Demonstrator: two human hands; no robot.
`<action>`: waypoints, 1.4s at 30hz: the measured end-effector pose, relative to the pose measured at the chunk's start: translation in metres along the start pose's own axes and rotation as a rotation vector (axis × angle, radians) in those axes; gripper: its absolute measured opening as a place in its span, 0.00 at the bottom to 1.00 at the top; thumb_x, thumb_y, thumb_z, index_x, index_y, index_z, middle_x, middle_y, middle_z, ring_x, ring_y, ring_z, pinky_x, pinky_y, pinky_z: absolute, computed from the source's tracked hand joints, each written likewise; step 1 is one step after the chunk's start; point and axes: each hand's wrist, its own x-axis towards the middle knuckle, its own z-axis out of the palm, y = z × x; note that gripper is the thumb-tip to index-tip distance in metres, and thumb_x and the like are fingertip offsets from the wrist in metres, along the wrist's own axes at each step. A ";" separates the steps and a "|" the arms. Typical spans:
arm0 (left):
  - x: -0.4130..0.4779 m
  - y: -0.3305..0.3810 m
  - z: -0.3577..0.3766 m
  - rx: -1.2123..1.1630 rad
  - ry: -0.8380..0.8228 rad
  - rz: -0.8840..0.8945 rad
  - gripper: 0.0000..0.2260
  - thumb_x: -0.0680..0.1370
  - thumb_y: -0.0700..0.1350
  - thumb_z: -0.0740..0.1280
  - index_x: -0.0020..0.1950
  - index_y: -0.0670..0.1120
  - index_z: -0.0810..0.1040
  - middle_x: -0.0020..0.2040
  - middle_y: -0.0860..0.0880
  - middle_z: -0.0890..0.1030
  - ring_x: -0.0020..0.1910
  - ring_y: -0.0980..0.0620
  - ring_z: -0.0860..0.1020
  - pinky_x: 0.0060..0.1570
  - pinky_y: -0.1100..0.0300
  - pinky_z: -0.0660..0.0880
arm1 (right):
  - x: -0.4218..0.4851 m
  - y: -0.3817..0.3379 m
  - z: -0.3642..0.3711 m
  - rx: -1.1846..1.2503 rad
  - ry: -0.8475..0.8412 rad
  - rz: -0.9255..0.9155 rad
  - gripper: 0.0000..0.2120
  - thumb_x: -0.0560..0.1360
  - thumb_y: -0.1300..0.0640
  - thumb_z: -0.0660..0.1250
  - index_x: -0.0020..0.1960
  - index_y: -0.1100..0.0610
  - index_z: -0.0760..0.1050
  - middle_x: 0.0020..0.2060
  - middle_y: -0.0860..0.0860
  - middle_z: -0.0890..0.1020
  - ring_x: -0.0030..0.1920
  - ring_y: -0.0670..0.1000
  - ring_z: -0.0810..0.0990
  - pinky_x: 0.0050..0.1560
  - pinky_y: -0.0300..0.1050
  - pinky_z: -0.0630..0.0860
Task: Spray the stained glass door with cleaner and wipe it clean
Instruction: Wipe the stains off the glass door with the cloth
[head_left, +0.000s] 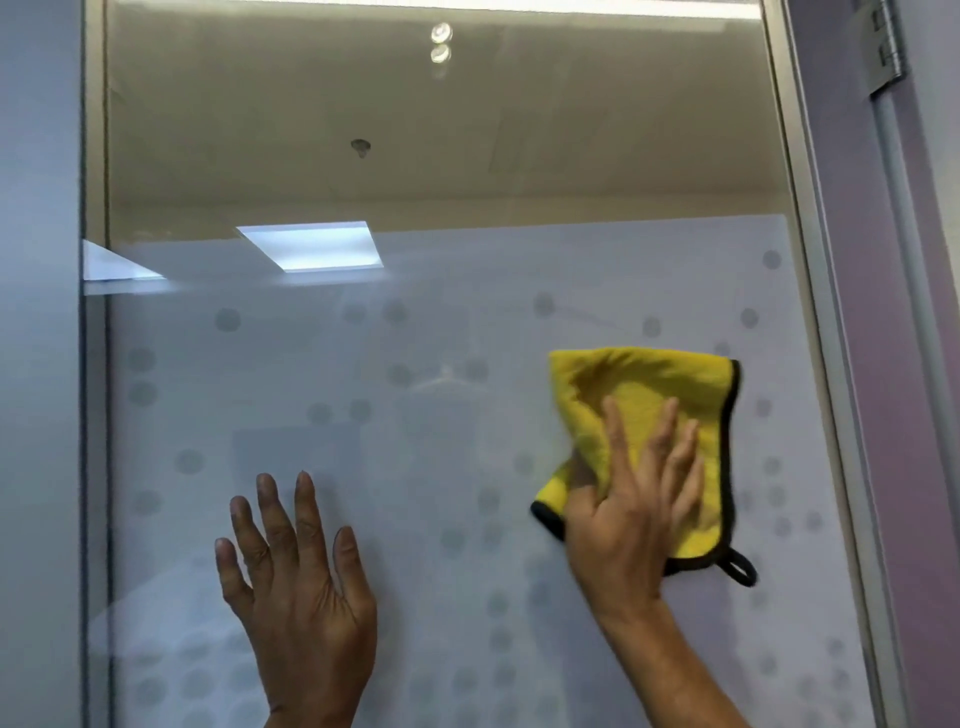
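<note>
The glass door (447, 332) fills the view; its lower part is frosted with grey dots and its upper part is clear. My right hand (631, 504) presses a yellow cloth (644, 389) with a black edge and hanging loop flat against the frosted glass on the right side. My left hand (296, 582) rests flat on the glass at lower centre, fingers spread, holding nothing. No spray bottle is in view.
A metal door frame (810, 260) runs down the right side, with a hinge (885, 52) at the top right and a purple wall beyond. A second frame edge (96, 364) stands at the left. Ceiling lights reflect in the glass.
</note>
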 end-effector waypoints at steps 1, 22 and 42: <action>0.000 0.000 0.000 0.005 0.000 0.002 0.28 0.84 0.53 0.51 0.83 0.44 0.61 0.85 0.41 0.58 0.85 0.39 0.54 0.81 0.37 0.50 | 0.009 0.001 0.003 0.004 0.036 0.051 0.29 0.77 0.45 0.60 0.78 0.48 0.71 0.82 0.63 0.61 0.81 0.69 0.58 0.78 0.71 0.56; 0.039 0.034 0.004 -0.053 0.010 0.023 0.26 0.87 0.53 0.49 0.83 0.44 0.62 0.85 0.41 0.56 0.85 0.41 0.52 0.82 0.39 0.48 | -0.044 -0.034 0.005 0.038 -0.103 -0.127 0.36 0.67 0.55 0.61 0.77 0.47 0.72 0.82 0.59 0.62 0.82 0.67 0.58 0.76 0.74 0.56; 0.039 0.031 0.008 -0.181 0.086 -0.008 0.27 0.85 0.51 0.52 0.82 0.40 0.61 0.83 0.42 0.63 0.84 0.43 0.58 0.82 0.41 0.52 | 0.087 -0.133 0.045 0.140 -0.061 -0.365 0.25 0.78 0.42 0.60 0.73 0.45 0.77 0.80 0.60 0.66 0.80 0.69 0.60 0.78 0.72 0.54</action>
